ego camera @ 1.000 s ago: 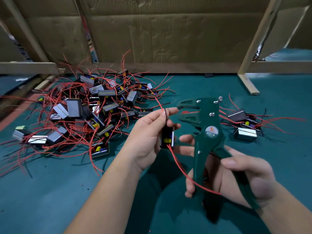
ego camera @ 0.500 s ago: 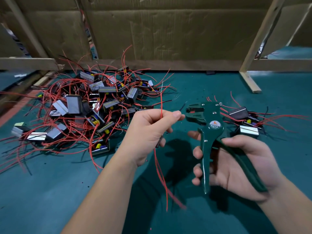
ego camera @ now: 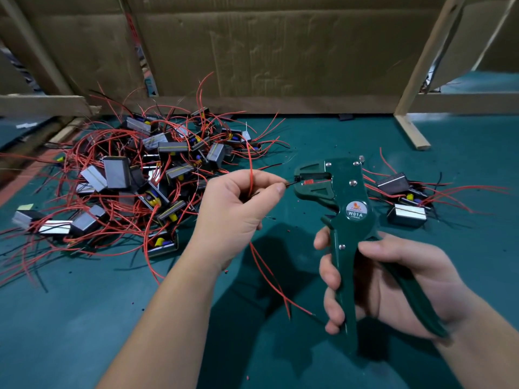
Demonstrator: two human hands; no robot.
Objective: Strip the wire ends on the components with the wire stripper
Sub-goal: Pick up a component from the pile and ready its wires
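My left hand (ego camera: pixel 236 209) is curled around a small component that is mostly hidden in the palm. Thumb and forefinger pinch a thin black wire end (ego camera: pixel 290 183), whose tip sits in the jaws of the green wire stripper (ego camera: pixel 344 220). Red wires (ego camera: pixel 269 279) from the component hang below the hand, and one sticks up above it. My right hand (ego camera: pixel 387 282) grips the stripper's two handles, jaws pointing left.
A large pile of components with tangled red wires (ego camera: pixel 146 181) lies on the green mat (ego camera: pixel 84 318) to the left. A small group of components (ego camera: pixel 404 200) lies right of the stripper. Cardboard walls (ego camera: pixel 266 51) and a wooden post (ego camera: pixel 410 127) stand behind.
The left hand turned the component into its palm and brought a black wire end to the right into the stripper's jaws. The stripper stayed nearly in place.
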